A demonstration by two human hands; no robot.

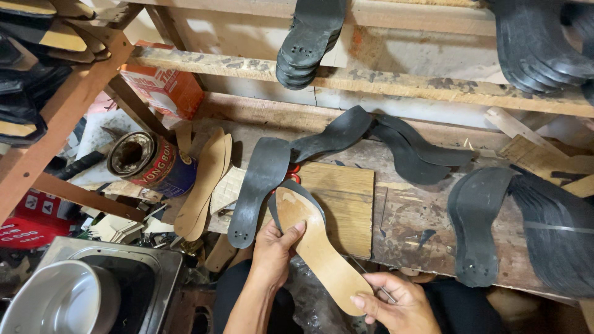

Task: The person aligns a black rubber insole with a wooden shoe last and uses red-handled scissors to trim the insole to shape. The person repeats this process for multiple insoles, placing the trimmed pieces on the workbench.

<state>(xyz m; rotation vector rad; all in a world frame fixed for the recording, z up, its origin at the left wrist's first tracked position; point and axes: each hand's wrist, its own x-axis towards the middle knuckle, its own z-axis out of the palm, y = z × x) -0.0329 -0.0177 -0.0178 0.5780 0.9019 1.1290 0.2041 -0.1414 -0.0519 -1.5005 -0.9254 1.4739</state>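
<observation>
**Tan insole gripped at both ends over the surface**

The left hand [272,247] clasped the tan insole [318,247] near its toe, the right hand [396,303] its heel, steadying it flat above a black sole [297,192] on the wooden surface [408,216]; other black soles [476,229] lay beside.

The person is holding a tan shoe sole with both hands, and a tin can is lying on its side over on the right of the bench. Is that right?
Almost. Both hands, left hand and right hand, do hold the tan sole, but the tin can lies on its side on the left of the bench, not the right. The head view shows it.
</observation>
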